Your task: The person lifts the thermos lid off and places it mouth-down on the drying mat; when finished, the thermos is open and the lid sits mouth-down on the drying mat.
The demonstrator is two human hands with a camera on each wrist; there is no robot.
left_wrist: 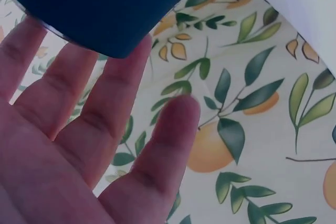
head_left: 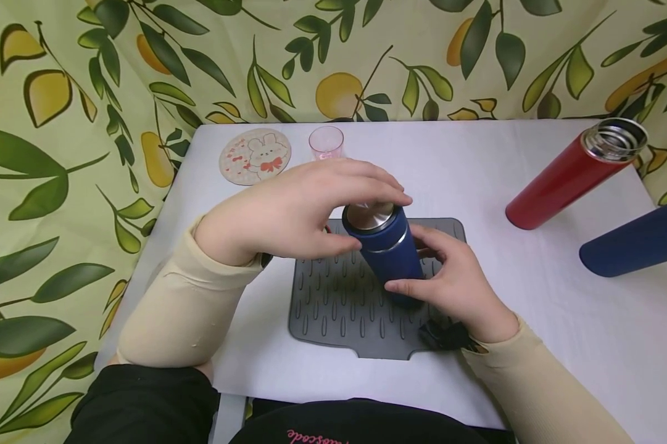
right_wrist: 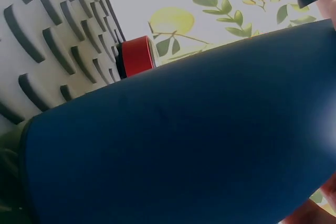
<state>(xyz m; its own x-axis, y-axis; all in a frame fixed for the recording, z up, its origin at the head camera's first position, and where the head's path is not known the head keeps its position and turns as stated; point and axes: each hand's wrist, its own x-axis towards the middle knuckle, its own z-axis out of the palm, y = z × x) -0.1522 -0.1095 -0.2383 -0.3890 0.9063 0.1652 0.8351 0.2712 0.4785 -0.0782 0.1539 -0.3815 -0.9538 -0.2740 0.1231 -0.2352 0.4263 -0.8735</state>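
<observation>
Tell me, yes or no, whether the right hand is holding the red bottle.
No, in the head view the right hand grips the blue bottle over the gray mat, well apart from the red bottle.

Held bottle (head_left: 391, 262) cut off in wrist views; pink cup (head_left: 326, 142), red piece (right_wrist: 137, 56) (possibly cap) partly hidden.

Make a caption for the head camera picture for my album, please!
Right hand holding a blue bottle, left hand at its lid, with an open red bottle nearby.
</observation>
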